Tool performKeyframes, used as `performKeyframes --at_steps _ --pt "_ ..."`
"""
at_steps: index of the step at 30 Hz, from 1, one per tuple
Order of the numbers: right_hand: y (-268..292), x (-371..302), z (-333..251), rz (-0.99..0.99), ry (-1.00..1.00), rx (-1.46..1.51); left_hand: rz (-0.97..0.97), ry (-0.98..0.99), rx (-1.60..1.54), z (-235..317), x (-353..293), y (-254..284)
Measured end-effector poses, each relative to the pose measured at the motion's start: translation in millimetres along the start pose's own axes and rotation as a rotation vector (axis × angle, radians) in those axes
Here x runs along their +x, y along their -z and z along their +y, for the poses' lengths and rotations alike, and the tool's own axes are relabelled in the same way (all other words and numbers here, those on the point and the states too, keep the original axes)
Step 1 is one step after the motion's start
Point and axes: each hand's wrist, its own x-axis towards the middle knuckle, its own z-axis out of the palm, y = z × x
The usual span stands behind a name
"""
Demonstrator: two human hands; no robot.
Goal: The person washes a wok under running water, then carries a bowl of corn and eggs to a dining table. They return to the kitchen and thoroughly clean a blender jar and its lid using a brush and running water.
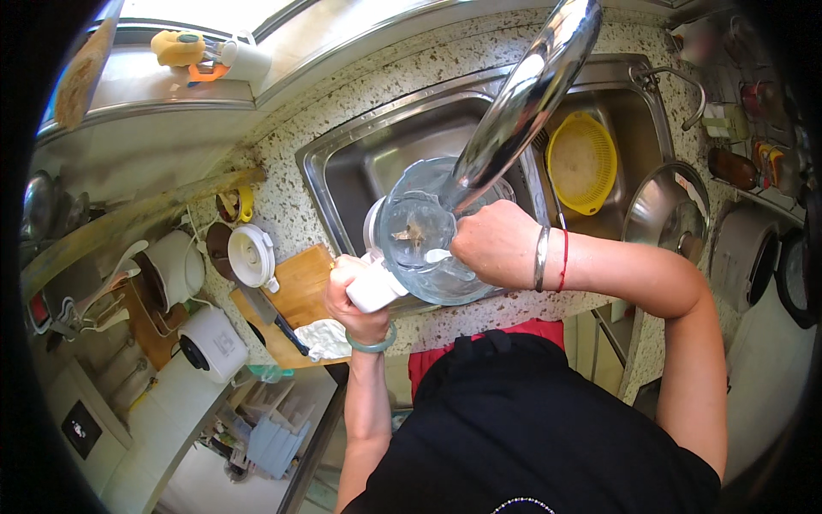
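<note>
A clear blender jar (428, 287) is held over the near side of the steel sink (364, 167), its mouth turned up toward me. My left hand (353, 298) is closed round the jar's white handle (375, 289). At the bottom of the jar the metal blades (411, 233) show. My right hand (497, 247) is closed in a fist at the jar's right side, over its opening. Beside the fist, within the jar, a small white piece (438, 255) shows; whatever the fingers hold is mostly hidden. A chrome faucet (527, 98) slants across in front of the jar.
A yellow strainer basket (582, 163) sits in the right basin, with a pot lid (666, 210) by the sink's right edge. To the left, a knife (278, 319) and a white cloth (325, 340) lie on a wooden cutting board (300, 278), near a white lid (251, 255).
</note>
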Motion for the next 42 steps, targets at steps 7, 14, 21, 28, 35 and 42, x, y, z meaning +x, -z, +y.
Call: performKeyframes --at_steps 7,14,21,28,35,42 --pt "-11.0 1.3 -8.4 0.198 -0.006 0.103 0.012 -0.026 0.05 4.1 2.3 4.4" --pt "-16.7 11.4 -4.3 0.151 -0.06 -0.034 0.017 -0.037 0.075 3.7 6.6 5.6" --pt "-7.9 6.9 -9.2 0.425 -0.136 -0.164 0.07 0.018 0.056 2.2 4.4 9.5" --pt "-1.6 15.0 -15.2 -0.076 -0.023 0.069 0.047 -0.033 0.083 3.9 8.2 6.9" --pt "-4.5 32.9 -8.9 0.074 -0.478 1.623 0.066 0.009 0.022 -2.7 -2.9 10.5" --pt "-6.1 31.4 -21.2 0.307 -0.489 1.946 0.093 0.032 0.047 1.2 -0.1 4.7"
